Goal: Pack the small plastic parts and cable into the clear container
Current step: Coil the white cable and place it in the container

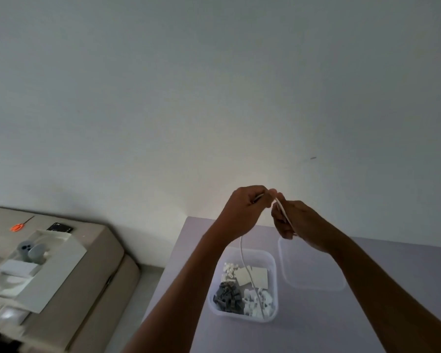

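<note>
Two bare hands meet in mid-air right of centre, above a pale lilac table (367, 314) that fills the lower right of the frame. The left hand (247, 210) is clenched around one end of a thin white cable (246, 266); the right hand (295, 222) pinches a further stretch of it between curled fingers, just beside the left. From the left hand the cable drops in a loose curve into the clear container (274, 261) below, its tail lying across the contents.

The container is a soft-cornered square tub of frosted, translucent plastic. Inside sit dark grey parts (228, 296) at lower left, white parts (257, 301) at lower right, more small white pieces at upper left, and two flat cream squares (252, 275) at the top. A matching clear lid (313, 276) lies flat on the table just right of the tub.

The cable looks light, limp and smooth; it will likely spring open unless coiled, so it is best gripped at the gathered loops rather than by one end. The parts look hard, tiny and easily scattered.

In the lower left of the frame, well apart from the table, a beige padded surface (105, 250) carries a white moulded tray (61, 263) holding two grey rounded objects, with an orange-handled tool (17, 227) and a small black item behind it. A plain, matt wall fills the upper frame.
</note>
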`<action>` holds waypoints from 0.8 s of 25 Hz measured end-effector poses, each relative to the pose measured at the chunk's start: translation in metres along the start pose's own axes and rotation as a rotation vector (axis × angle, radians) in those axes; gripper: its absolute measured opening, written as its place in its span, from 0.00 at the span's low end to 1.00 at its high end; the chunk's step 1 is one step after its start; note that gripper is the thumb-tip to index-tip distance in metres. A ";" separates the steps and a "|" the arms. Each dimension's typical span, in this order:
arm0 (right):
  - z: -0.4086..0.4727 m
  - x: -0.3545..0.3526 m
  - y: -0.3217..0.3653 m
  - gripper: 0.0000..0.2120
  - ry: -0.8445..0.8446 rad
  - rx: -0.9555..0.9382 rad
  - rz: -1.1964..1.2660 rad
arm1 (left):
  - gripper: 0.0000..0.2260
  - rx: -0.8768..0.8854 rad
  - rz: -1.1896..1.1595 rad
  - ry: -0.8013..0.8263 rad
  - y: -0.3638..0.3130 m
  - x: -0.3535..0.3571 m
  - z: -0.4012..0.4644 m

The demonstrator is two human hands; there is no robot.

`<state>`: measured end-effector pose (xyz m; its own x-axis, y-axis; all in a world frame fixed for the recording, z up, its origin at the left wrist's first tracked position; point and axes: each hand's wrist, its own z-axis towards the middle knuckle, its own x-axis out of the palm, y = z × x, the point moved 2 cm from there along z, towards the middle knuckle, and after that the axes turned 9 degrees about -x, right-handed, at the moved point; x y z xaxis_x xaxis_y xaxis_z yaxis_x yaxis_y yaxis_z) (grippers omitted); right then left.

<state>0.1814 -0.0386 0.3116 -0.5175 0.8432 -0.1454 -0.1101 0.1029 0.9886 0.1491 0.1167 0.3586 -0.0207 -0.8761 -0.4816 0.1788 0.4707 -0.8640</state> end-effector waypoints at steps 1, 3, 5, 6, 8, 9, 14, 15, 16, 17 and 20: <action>-0.004 0.005 0.005 0.25 0.055 0.023 0.171 | 0.16 -0.040 -0.052 -0.029 0.005 0.002 0.003; -0.009 0.009 0.018 0.25 0.119 0.038 0.538 | 0.17 -0.098 -0.114 -0.060 0.017 0.009 0.007; -0.010 0.010 0.030 0.24 0.110 -0.020 0.803 | 0.19 -0.131 -0.109 -0.031 0.026 0.019 0.006; -0.009 0.009 0.036 0.23 0.068 -0.074 0.914 | 0.20 -0.147 -0.077 0.011 0.029 0.024 0.004; -0.004 0.000 0.044 0.21 -0.093 -0.232 1.103 | 0.21 -0.166 0.040 0.151 0.031 0.032 -0.003; 0.000 -0.007 0.046 0.20 -0.201 -0.314 1.122 | 0.21 -0.161 0.106 0.230 0.031 0.036 -0.007; 0.015 -0.031 0.018 0.20 -0.546 -0.417 0.171 | 0.20 -0.075 0.227 0.336 0.020 0.025 -0.014; 0.017 -0.029 0.005 0.20 -0.543 -0.384 -0.091 | 0.19 -0.047 0.235 0.313 0.016 0.019 -0.012; 0.018 -0.026 -0.010 0.19 -0.508 -0.321 -0.265 | 0.18 -0.018 0.228 0.286 0.013 0.012 -0.009; 0.019 -0.021 -0.022 0.19 -0.432 -0.234 -0.343 | 0.17 0.009 0.206 0.251 0.010 0.006 -0.006; 0.013 -0.003 -0.032 0.23 -0.057 0.010 -0.094 | 0.17 0.057 0.114 0.084 0.011 -0.009 0.006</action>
<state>0.1979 -0.0376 0.2810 -0.4566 0.8579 -0.2356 -0.1471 0.1884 0.9710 0.1575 0.1288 0.3543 -0.0786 -0.8043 -0.5890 0.2402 0.5581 -0.7942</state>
